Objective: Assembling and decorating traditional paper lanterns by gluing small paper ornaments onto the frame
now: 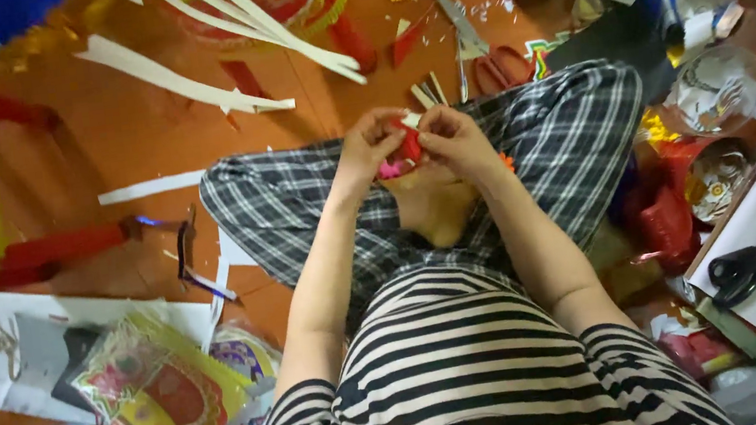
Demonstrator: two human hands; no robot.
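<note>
Both hands raised together over crossed legs

Left hand [368,149] and right hand [456,140] meeting fingertip to fingertip, fingers curled in a pinch, knuckles outward. Bare forearms reaching forward from the torso, elbows bent and spread, wrists angled inward toward each other.

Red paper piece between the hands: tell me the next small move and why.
Probably keep pinching and folding the small red piece where it is. Both the left hand and the right hand grip it with their fingertips over the lap, and the black-handled scissors lie off to the right on white paper, out of hand.
</note>
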